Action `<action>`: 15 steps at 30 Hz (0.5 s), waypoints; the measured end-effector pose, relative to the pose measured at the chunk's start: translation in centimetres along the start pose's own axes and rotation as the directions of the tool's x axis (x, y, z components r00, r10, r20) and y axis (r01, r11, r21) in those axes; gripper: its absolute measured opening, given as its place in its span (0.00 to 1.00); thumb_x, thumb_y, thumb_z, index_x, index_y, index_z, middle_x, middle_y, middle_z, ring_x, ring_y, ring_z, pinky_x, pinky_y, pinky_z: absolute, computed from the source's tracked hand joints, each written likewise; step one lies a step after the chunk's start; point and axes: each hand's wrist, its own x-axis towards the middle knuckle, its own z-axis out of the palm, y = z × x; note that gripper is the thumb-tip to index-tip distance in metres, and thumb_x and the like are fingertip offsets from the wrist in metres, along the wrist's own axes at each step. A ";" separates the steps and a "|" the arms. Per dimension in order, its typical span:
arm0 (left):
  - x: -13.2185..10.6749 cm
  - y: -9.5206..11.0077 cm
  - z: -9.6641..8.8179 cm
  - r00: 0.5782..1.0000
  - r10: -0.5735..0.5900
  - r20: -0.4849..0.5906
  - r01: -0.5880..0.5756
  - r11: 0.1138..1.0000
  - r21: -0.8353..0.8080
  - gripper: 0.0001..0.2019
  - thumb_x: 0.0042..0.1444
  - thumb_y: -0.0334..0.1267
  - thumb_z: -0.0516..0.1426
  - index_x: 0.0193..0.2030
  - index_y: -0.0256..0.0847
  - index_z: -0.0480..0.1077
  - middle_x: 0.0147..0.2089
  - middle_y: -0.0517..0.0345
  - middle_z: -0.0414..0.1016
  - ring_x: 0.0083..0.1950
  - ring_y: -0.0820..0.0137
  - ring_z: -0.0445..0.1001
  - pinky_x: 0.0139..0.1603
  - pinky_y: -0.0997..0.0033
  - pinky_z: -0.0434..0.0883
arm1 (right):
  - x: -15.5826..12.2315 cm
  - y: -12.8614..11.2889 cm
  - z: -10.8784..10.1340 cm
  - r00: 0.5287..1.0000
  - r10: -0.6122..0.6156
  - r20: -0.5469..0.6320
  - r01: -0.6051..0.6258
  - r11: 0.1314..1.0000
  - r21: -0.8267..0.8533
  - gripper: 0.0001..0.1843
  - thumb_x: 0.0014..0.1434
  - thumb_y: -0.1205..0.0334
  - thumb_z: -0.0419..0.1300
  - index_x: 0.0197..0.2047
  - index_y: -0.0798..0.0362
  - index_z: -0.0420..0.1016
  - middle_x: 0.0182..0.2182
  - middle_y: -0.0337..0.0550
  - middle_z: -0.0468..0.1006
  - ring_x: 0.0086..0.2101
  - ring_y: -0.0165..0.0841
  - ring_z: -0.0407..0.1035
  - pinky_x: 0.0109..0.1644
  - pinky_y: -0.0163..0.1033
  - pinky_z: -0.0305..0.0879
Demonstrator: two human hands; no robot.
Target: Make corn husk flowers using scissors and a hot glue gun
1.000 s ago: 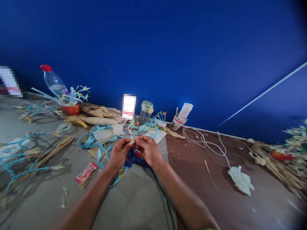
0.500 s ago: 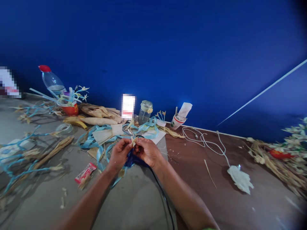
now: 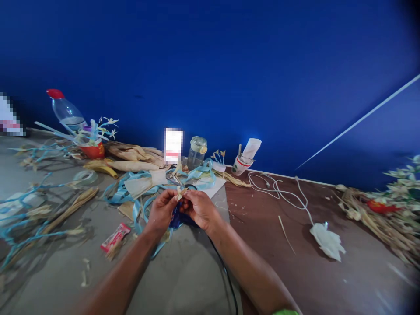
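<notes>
Between my two hands is a small pale flower of dried husk (image 3: 179,193), its petals sticking up from the fingertips. My left hand (image 3: 163,211) pinches it from the left. My right hand (image 3: 199,208) grips it from the other side, thumb and forefinger together and the other fingers curled under. Dark blue crumpled plastic (image 3: 175,220) lies beneath the hands. Just beyond the fingers rest scissors (image 3: 175,178), partly hidden by the hands and scraps. Light blue ribbon (image 3: 122,192) is heaped to the left of them.
Behind stand a lidded jar (image 3: 197,154), a paper cup (image 3: 241,166) and a red cup (image 3: 94,151) of flowers. Dried husks (image 3: 134,153) lie along the blue wall. Blue-stemmed flowers (image 3: 36,236) spread at left. A white cable (image 3: 278,192) loops at right; a red wrapper (image 3: 115,237) lies in front.
The view has shifted slightly, so the table things sit a little further left. Both hands stay together at the husk flower, with only slight finger movement.
</notes>
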 end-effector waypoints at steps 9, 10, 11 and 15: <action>0.1 0.1 0.6 0.997 0.051 -0.059 -0.054 0.997 -0.052 0.12 0.42 0.40 0.68 0.30 0.38 0.72 0.27 0.61 0.76 0.27 0.75 0.71 0.32 0.75 0.69 | 0.1 1.2 0.6 0.984 -0.175 -0.018 0.176 0.979 0.104 0.08 0.40 0.64 0.65 0.20 0.54 0.68 0.16 0.31 0.66 0.20 0.23 0.58 0.26 0.30 0.56; 0.1 0.1 0.6 0.997 0.051 -0.062 -0.056 0.996 -0.069 0.12 0.42 0.39 0.68 0.30 0.38 0.71 0.27 0.61 0.76 0.27 0.75 0.72 0.33 0.75 0.69 | 0.1 1.2 0.6 0.983 -0.182 -0.015 0.183 0.978 0.104 0.09 0.41 0.63 0.65 0.20 0.54 0.68 0.16 0.32 0.65 0.20 0.23 0.58 0.26 0.31 0.57; 0.1 0.1 0.6 0.997 0.049 -0.067 -0.056 0.994 -0.092 0.12 0.42 0.39 0.68 0.31 0.38 0.71 0.27 0.61 0.77 0.28 0.75 0.72 0.33 0.75 0.69 | 0.2 1.2 0.5 0.982 -0.187 -0.010 0.187 0.977 0.102 0.10 0.41 0.62 0.65 0.19 0.54 0.67 0.16 0.32 0.65 0.20 0.24 0.58 0.27 0.31 0.58; 0.4 0.5 0.4 0.987 0.013 -0.158 -0.042 0.983 -0.180 0.13 0.39 0.37 0.69 0.29 0.39 0.71 0.27 0.62 0.77 0.29 0.75 0.74 0.34 0.76 0.70 | 0.2 1.0 0.2 0.982 -0.186 -0.004 0.186 0.976 0.113 0.10 0.42 0.62 0.65 0.19 0.53 0.68 0.16 0.31 0.64 0.20 0.24 0.58 0.28 0.32 0.59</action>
